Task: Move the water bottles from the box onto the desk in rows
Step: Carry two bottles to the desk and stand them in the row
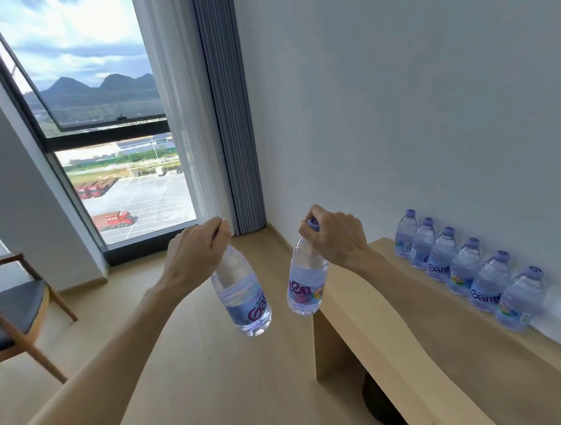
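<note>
Bottles [465,263] line wooden desk [403,319] along wall [396,113]; each hand grips one bottle by cap.

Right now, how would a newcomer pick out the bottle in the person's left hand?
Start at the window, then drop to the two raised hands in front of it. The left hand holds a bottle by its top. Unlike the upright one beside it, it hangs tilted, with its cap hidden inside the hand.
</note>
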`<state>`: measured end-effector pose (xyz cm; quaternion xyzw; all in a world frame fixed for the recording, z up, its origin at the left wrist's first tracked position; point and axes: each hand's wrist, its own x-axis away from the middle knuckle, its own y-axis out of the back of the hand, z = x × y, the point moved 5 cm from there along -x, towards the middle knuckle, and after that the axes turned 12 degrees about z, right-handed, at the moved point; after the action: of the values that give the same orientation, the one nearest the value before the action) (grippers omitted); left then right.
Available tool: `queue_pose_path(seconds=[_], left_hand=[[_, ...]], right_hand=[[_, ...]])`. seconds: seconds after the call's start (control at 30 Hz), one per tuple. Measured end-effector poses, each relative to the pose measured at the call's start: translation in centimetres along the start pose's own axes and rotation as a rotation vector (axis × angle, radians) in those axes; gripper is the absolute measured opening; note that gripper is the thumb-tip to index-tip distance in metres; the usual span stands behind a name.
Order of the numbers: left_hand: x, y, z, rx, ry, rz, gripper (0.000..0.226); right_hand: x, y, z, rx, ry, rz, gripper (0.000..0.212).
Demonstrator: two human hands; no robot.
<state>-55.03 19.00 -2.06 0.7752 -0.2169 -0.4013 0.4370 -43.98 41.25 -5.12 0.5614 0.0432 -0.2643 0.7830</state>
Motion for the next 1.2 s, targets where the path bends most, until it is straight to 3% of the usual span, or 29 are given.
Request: queue_pose_path(seconds=[0.53, 0.93, 1.2], left_hand=[[-27.1, -19.0, 2.2, 0.138, -0.143, 0.180, 0.039], [-40.2, -38.3, -3.3, 0.288, -0.466, 0.486, 0.037], [-43.7, -47.2, -9.1, 0.335, -0.697, 0.674, 0.036]], right_hand=[[-17.8, -5.7, -20.1, -0.010, -0.207, 0.034, 0.021], [-17.5, -7.9, -34.9, 0.021, -0.642, 0.019, 0.020], [-13.6, -7.5, -38.8, 0.136, -0.958, -0.022, 0.018]])
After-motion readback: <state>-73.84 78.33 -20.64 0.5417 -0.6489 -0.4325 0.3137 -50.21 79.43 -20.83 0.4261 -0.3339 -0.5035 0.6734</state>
